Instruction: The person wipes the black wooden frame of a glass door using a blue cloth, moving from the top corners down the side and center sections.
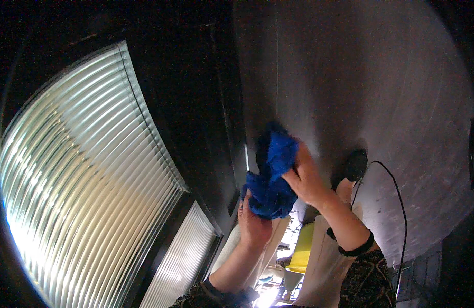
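A crumpled blue cloth (273,192) is bunched between my two hands, in the middle of the view. My right hand (306,175) grips its upper right part, thumb over the fabric. From below, my left hand (254,221) holds the lower left of the bundle. The upper end of the cloth is dark and blurred, so I cannot tell whether it touches anything behind it. Both forearms come up from the bottom edge, with dark patterned sleeves (366,277) pushed up.
Ribbed glass panels (102,154) in a dark frame (175,115) fill the left side. A grey floor (406,115) spreads on the right. Near my right forearm are a dark shoe (355,165) and a thin black cable (400,200). Below, a yellow container (301,246) shows between light trouser legs (317,258).
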Tool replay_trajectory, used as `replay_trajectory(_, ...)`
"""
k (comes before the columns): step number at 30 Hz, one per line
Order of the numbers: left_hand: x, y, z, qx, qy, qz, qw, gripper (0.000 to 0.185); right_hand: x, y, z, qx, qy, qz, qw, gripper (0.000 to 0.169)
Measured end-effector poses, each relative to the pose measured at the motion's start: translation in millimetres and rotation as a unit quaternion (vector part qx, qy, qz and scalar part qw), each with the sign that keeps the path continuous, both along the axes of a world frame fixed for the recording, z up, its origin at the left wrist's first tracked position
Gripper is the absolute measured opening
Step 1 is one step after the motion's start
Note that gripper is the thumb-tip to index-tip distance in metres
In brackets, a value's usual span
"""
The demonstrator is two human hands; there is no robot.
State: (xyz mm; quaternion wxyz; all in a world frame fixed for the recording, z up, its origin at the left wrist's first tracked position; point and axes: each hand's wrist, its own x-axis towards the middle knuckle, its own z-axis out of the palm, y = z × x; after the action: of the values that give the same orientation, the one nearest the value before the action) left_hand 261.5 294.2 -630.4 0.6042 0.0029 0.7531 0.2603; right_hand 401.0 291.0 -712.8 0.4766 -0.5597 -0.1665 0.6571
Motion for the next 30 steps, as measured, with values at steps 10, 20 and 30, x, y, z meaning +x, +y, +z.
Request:
replay_trajectory(10,13,23,24,-0.038,-0.076,0.026,0.996,0.061,0,-16,-22,-0.164,-0.073,-0.064,0.982,0.070)
replay_trajectory(20,-27,-3,-6,-0.007,0.045,-0.214,0.976,0.047,9,-10,-9,-0.046,0.236,0.057,0.969,0.073)
replay_trajectory(30,17,18,13,0.073,0.083,-0.083,0.990,0.044,10,33,-15,-0.144,0.096,0.198,0.965,0.059)
